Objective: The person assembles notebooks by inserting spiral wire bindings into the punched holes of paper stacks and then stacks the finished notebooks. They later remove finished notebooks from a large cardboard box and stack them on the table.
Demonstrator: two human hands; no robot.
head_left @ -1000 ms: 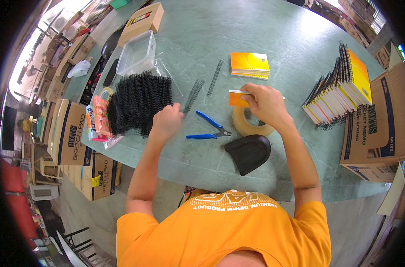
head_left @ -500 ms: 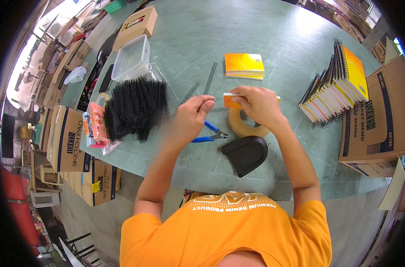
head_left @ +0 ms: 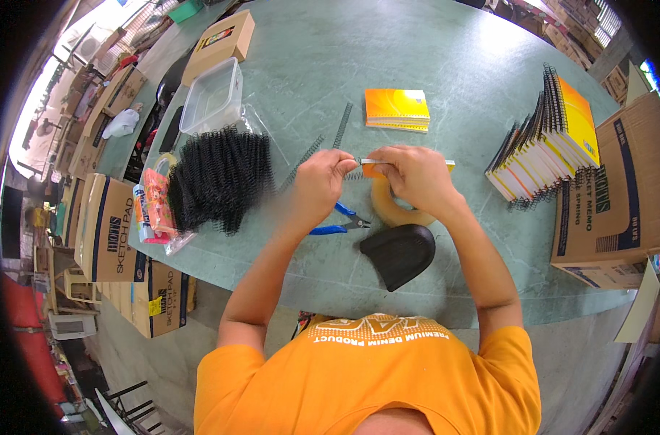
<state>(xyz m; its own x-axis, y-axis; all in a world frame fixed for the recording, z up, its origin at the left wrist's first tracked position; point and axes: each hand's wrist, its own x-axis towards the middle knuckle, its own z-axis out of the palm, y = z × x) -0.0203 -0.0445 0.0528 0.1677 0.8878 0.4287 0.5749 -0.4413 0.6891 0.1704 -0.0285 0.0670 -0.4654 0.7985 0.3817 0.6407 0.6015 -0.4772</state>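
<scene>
Your left hand is now coming over, its fingers pinching a coil, so coil and pad are getting close. Your right hand is gripping the pad above the tape.

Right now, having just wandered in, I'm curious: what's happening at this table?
A person's right hand grips a small orange notebook, spine edge up. The left hand is pinched at the notebook's left end and appears to hold a dark spiral coil. A heap of black coils lies to the left, a short stack of notebooks sits beyond the hands, and a row of coil-bound notebooks stands at the right.
</scene>
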